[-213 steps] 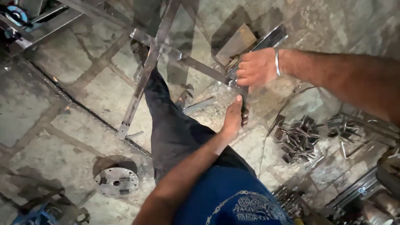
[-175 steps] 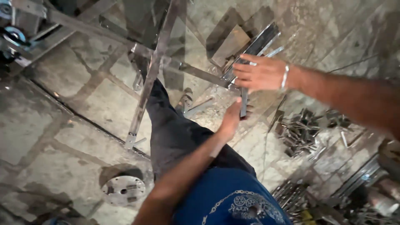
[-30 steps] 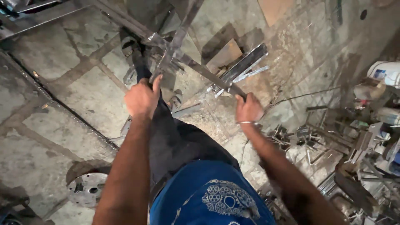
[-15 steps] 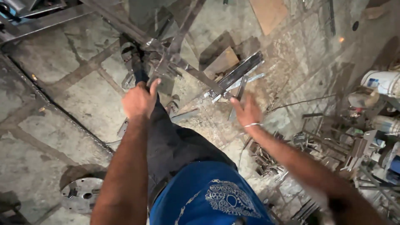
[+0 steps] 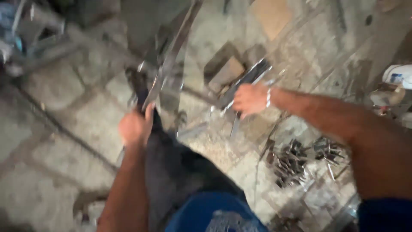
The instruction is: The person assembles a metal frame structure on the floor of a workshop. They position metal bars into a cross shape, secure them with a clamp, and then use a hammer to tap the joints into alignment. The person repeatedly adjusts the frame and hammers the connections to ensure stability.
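The picture is blurred by motion. A long steel bar [image 5: 169, 64] of a welded frame slants from the top down to my left hand [image 5: 134, 127], which looks closed around its lower part beside my dark-trousered leg [image 5: 176, 172]. My right hand [image 5: 250, 98], with a bracelet at the wrist, grips a dark steel channel piece [image 5: 251, 74] that lies across the frame's cross bar. Both arms reach forward over the stone floor.
A block [image 5: 227, 72] lies just behind the channel piece. A heap of small metal offcuts [image 5: 296, 160] sits on the floor at right. A white container [image 5: 398, 75] stands at the far right, a flat board [image 5: 271, 15] at the top, and metal clutter [image 5: 25, 38] at upper left.
My right hand has risen from the floor side onto the steel channel piece and closed on it. My left hand has dropped lower along the long bar. The view has swung and blurred.
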